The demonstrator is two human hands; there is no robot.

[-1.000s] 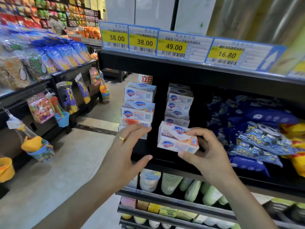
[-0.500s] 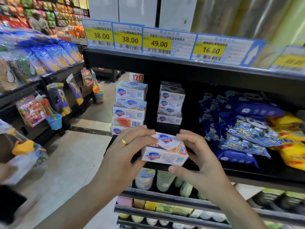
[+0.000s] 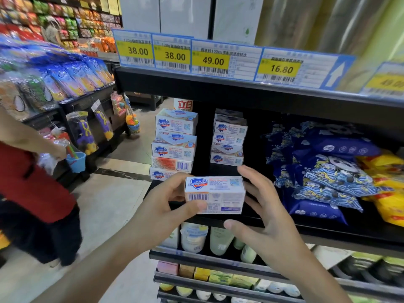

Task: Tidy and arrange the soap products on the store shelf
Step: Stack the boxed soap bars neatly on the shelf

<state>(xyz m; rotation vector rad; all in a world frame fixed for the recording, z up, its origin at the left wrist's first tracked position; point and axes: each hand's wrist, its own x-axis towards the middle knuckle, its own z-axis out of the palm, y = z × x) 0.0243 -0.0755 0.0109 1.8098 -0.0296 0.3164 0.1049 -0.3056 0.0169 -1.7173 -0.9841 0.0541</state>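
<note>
Nearest the camera, the left hand (image 3: pixel 162 206) grips a white soap box (image 3: pixel 215 194) by its left end, thumb across the barcode face and fingers curled behind. The right hand (image 3: pixel 265 212) sits at the box's 3 o'clock end with fingers spread and nearly straight, touching or just beside it; it is cupping, not clamping. The box is held level in the air, in front of the shelf edge (image 3: pixel 328 234).

Beyond it, at 12 o'clock, stands the short soap stack (image 3: pixel 228 142), about 4 boxes; at 11 o'clock the taller stack (image 3: pixel 173 145). At 3 o'clock lie blue snack packs (image 3: pixel 332 180).

The step in hand looks like re-orienting 1 box before restacking. Next, the logo face should turn outward and the box go squarely onto a stack, with its edges aligned.
</note>
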